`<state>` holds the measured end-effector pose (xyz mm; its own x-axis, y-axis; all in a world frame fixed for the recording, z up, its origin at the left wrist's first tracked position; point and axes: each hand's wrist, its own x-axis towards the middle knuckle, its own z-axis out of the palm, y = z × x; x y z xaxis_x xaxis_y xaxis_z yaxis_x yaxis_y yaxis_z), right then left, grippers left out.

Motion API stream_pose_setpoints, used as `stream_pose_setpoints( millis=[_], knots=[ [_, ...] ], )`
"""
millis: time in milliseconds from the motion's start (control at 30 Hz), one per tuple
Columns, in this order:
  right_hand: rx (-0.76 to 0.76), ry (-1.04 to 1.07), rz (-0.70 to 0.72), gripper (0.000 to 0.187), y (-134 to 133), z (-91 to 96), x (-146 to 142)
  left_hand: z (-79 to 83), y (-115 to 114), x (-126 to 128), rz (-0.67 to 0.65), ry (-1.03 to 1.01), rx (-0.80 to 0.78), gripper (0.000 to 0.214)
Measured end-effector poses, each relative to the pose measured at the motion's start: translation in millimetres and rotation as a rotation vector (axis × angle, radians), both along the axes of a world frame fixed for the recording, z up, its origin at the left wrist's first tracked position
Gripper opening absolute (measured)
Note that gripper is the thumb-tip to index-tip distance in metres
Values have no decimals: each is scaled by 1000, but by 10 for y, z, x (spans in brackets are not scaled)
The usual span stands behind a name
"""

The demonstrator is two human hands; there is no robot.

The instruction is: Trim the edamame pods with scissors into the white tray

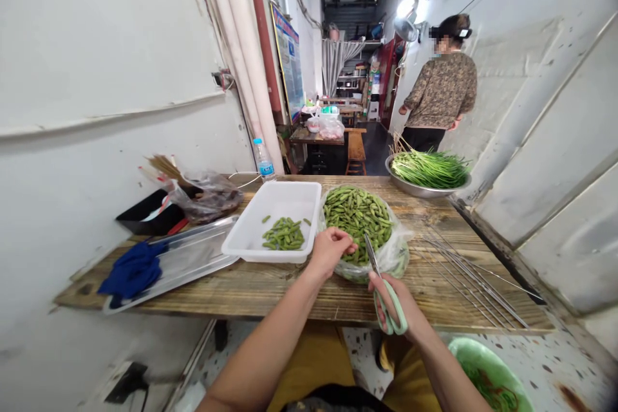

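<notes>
My right hand (396, 301) is closed around the pale green handles of a pair of scissors (373, 256), whose blades point up and away over the edamame pods. Facing it, my left hand (331, 248) has its fingertips pinched together at the near left of the pods; what they hold, if anything, blends into the green behind. A clear plastic bag (398, 241) full of edamame pods (357, 212) lies open beneath both hands. To its left stands a white plastic tub (241, 232) with a small heap of edamame pods (284, 235) inside.
Metal skewers (476, 280) lie at the right, below a steel bowl (427, 192) of green stalks (429, 168). On the left are a lid (193, 256), a blue cloth (132, 270), a black box (145, 212) and a bottle (264, 161). A person (441, 84) stands beyond the table.
</notes>
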<state>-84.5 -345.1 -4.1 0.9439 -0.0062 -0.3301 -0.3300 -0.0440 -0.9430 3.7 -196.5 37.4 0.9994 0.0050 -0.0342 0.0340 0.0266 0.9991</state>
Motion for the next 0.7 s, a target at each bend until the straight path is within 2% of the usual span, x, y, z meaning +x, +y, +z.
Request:
stream_pose_setpoints(
  millis=[67,133,200,233,300,367,400,433,567,700],
  knots=[
    [74,-5,15,59,-41,-41,-6,18,233,94,243,-245,361,4],
    [212,-2,62,60,-86,-66,-11,48,443,164,470,-414,738,17],
    [366,4,105,60,-116,-72,-11,65,540,194,559,-464,992,29],
    [434,10,118,60,-123,-70,-8,60,533,194,517,-474,1061,31],
    [501,25,131,58,-125,-63,-2,23,421,180,263,-507,1106,28],
    [492,34,123,58,-121,-62,3,-44,235,160,-41,-523,1099,20],
    [474,33,114,59,-121,-67,5,-84,138,151,-125,-508,1103,16],
    [456,29,106,59,-123,-76,5,-125,46,144,-150,-484,1118,14],
    [420,23,86,59,-140,-134,3,-271,-195,147,-25,-378,1184,20],
    [381,-6,85,57,-128,-164,-8,-334,-265,190,14,-342,1074,13]
  ],
)
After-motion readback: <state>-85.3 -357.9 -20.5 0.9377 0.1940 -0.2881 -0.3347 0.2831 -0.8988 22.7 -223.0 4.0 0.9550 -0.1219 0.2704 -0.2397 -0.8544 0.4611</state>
